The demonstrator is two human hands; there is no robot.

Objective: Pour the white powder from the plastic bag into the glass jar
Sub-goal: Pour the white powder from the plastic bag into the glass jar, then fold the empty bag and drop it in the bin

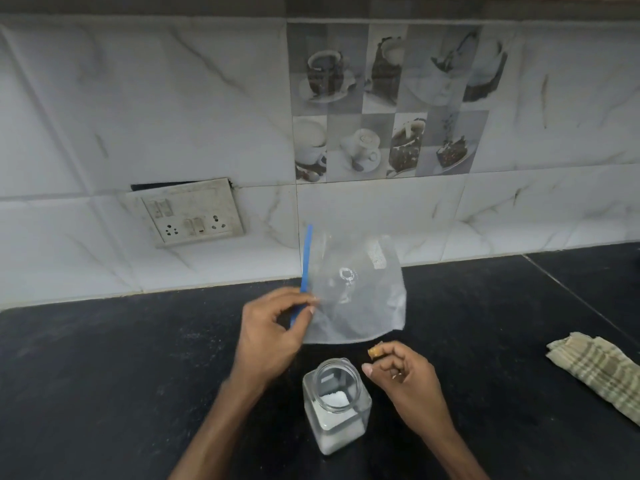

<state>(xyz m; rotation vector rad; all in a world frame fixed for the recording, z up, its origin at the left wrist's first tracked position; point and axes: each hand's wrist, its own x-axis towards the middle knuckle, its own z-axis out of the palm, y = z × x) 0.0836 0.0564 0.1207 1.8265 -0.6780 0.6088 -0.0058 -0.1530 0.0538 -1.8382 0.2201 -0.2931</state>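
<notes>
A clear plastic bag (360, 292) with a blue zip strip along its left edge hangs in the air above the black counter (104, 368). It looks nearly empty, with a faint white film inside. My left hand (273, 330) pinches the bag at the blue strip. Below it stands an open square glass jar (336, 407), white powder filling its lower part. My right hand (405, 382) hovers just right of the jar's mouth, its fingers curled around a small brown piece (375, 352).
A folded checked cloth (599, 372) lies on the counter at the right. A switch and socket plate (188, 211) sits on the tiled wall behind, left of the bag.
</notes>
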